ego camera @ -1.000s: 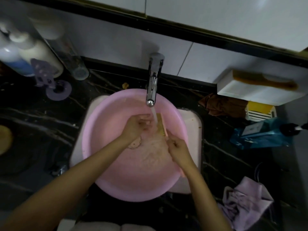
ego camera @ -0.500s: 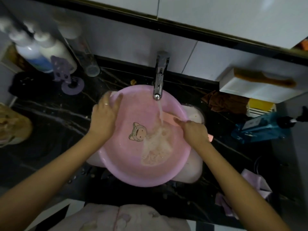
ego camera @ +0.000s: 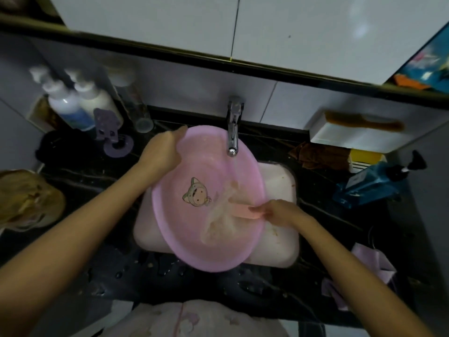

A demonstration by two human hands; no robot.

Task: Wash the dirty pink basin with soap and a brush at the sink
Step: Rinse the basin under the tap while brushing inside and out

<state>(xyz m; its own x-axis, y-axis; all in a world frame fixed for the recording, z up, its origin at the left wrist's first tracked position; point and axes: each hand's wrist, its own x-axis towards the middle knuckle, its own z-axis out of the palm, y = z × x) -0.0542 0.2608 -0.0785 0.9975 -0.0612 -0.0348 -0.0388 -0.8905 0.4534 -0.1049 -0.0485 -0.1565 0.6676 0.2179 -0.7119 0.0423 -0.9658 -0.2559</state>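
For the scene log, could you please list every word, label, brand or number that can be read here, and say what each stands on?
Nothing here can be read.
On the white pump bottle: a blue label, too blurred to read.
On the blue bottle: a white label, too blurred to read.
On the pink basin: a cartoon figure only, no words visible.

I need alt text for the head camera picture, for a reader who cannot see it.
A person holds a pink basin tilted over a white sink under a running tap; the left hand grips its rim and the right hand holds a pink brush inside it.
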